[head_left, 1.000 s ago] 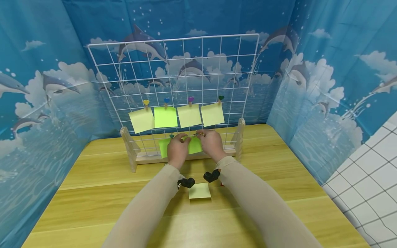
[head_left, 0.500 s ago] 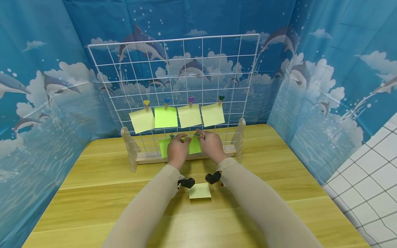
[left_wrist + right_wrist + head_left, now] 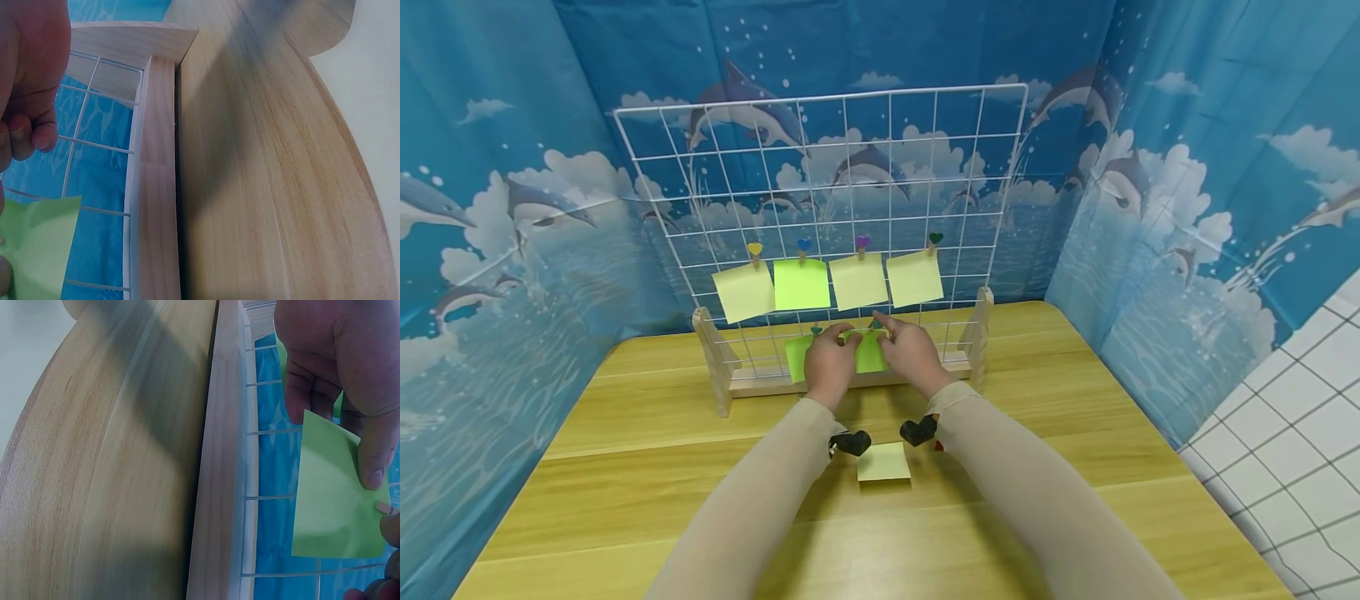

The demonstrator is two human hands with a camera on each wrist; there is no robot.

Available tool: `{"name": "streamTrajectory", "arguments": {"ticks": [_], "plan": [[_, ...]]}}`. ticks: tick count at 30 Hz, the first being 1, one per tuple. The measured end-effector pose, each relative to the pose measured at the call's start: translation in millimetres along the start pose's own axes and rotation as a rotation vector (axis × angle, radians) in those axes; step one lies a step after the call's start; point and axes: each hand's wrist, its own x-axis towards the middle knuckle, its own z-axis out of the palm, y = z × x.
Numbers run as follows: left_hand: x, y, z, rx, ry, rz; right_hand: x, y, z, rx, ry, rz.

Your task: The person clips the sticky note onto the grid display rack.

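My left hand (image 3: 829, 363) pinches a bright green sticky note (image 3: 334, 500) in front of the lower wire rows; in the right wrist view its thumb lies on the paper. Close to that note's top edge, my right hand (image 3: 916, 348) has its index finger and thumb around a small wooden clothespin with a teal heart (image 3: 876, 324). The right wrist view catches only the clothespin's tip (image 3: 385, 507) beside my fingers. Left of these, another green note (image 3: 796, 357) hangs by a clothespin (image 3: 816, 329), partly behind my left hand.
The white wire grid (image 3: 820, 187) stands in a wooden base (image 3: 760, 385). Pale yellow notes (image 3: 743, 292) and one green note (image 3: 802, 285) hang above by heart clothespins. A pale yellow pad (image 3: 883, 463) lies on the wooden table (image 3: 670, 475), with something red (image 3: 938, 446) beside my right wrist.
My right hand has shifted slightly rightward and its index finger has straightened, uncovering the teal heart, which now stands more upright. My left hand has kept its place on the note.
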Motion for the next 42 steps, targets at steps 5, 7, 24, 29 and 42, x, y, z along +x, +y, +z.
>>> {"name": "streamTrajectory", "arguments": {"ticks": [5, 7, 24, 29, 42], "plan": [[-0.7, -0.2, 0.3, -0.002, 0.005, 0.003, 0.1, -0.2, 0.4, 0.01, -0.016, -0.004], [-0.8, -0.3, 0.5, -0.001, 0.006, 0.004, 0.7, 0.1, 0.9, 0.0, -0.02, -0.009], [-1.9, 0.2, -0.8, 0.003, 0.0, 0.006, 3.8, -0.1, -1.8, -0.058, -0.079, -0.037], [-1.4, -0.3, -1.1, 0.011, -0.009, 0.008, 3.8, -1.8, -2.9, -0.052, -0.099, -0.052], [-5.1, -1.9, -5.9, 0.004, -0.054, 0.04, -0.4, -6.6, -12.1, -0.088, -0.103, -0.076]]}}
